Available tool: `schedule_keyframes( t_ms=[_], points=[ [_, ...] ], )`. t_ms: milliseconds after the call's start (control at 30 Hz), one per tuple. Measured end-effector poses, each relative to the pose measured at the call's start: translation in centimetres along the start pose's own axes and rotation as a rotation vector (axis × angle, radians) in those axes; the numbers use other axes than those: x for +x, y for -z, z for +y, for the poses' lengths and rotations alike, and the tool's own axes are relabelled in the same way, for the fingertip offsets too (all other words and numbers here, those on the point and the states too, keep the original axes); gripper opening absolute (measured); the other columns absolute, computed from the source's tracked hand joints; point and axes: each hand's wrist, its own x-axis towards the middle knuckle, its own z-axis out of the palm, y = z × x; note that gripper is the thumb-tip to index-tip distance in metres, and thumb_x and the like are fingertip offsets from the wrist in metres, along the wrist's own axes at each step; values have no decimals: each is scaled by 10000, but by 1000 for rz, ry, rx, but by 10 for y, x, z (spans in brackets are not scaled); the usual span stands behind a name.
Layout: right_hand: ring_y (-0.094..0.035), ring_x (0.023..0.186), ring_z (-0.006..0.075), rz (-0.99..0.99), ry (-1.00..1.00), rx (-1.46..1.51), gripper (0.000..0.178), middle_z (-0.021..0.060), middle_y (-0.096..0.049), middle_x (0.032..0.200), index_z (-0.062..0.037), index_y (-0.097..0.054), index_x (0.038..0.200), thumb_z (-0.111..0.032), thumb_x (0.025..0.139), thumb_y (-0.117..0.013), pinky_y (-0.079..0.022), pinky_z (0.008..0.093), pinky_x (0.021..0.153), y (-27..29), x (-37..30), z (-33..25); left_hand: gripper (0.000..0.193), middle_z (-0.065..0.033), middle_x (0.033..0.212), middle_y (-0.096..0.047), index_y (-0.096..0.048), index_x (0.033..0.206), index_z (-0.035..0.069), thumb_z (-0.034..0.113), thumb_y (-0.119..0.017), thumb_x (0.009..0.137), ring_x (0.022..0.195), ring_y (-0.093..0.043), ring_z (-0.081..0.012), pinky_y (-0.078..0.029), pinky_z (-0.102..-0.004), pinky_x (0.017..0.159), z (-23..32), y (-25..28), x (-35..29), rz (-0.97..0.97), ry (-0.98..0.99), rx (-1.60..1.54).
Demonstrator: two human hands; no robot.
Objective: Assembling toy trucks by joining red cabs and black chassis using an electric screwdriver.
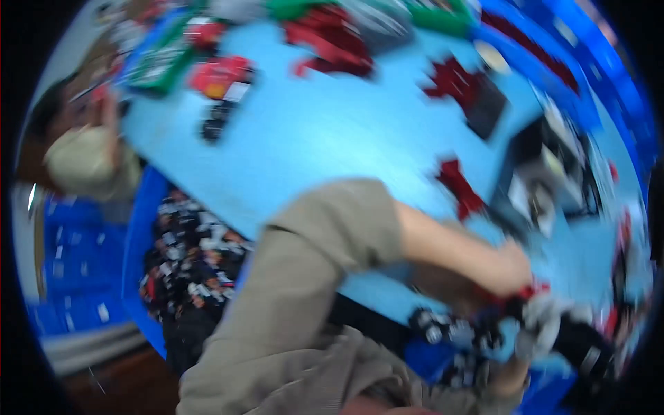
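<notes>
Motion blurs the whole head view. My left arm, in a khaki sleeve, stretches across to the right. My left hand (510, 268) looks closed, its fingertips smeared beside a small red and black piece (531, 290). Just below it is my right hand (541, 326), in a light grey glove, its fingers curled at a dark piece I cannot make out. A black, elongated thing (584, 349) extends to the right of the glove. Several small black items with white parts (449, 330) lie left of the right hand, close to my body.
A blue table (311, 117) bears dark red pieces (460, 190), a grey block (486, 111) and a black-and-white device (543, 176) at right. A blue bin (142, 259) of small mixed parts stands at left. Another person (90, 155) sits far left. Blue bins (574, 90) line the back right.
</notes>
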Motion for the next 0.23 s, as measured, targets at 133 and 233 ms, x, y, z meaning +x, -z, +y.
schedule_keyframes(
  t_ms=[133,233],
  points=[
    [-460,442,154,76,106,-188,298,64,-471,552,-73,-360,934,-28,749,-590,-419,278,452,-28,6,-9,235,-142,930,-652,-682,852,93,238,-650,670,866,-622,-312,-464,-439,673,4,-20,23,3,28,85],
    [-469,453,159,64,95,-269,286,72,-475,553,-73,-356,924,-18,754,-580,-426,278,466,-37,14,-12,263,-161,946,-645,-677,871,77,232,-680,659,922,-607,-338,-455,-487,765,-2,-17,23,17,79,66]
  ],
)
